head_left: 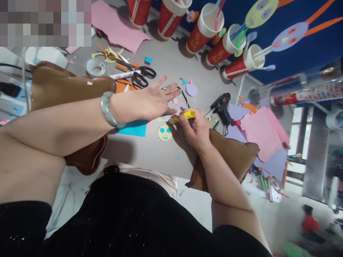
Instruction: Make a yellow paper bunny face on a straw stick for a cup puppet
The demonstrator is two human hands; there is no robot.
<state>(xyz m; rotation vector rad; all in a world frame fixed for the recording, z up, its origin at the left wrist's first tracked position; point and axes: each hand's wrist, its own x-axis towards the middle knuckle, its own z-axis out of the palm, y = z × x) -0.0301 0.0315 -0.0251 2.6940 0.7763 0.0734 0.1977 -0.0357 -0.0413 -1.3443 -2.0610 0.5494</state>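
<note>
My left hand (pixel 152 101) reaches across the grey table palm down, fingers spread and stretched out, with nothing seen in it. Its fingertips are near small paper scraps and a round lilac paper disc (pixel 191 89). My right hand (pixel 197 129) is closed around a yellow pen-like tube (pixel 188 114) with a pale end; its exact kind is unclear. A small metallic tip shows beside the tube, mostly hidden. Just below and left of the tube lies a yellow paper smiley face (pixel 164 132) with blue eyes. A blue paper sheet (pixel 132 128) lies partly under my left wrist.
Black-handled scissors (pixel 140 79) and a tape roll (pixel 95 67) lie at left. A black glue gun (pixel 223 108) stands right of my hands. Brown cushions (pixel 230 150) lie under both arms. Red paper cups (pixel 204 34) line the back. Pink paper (pixel 264 132) covers the right side.
</note>
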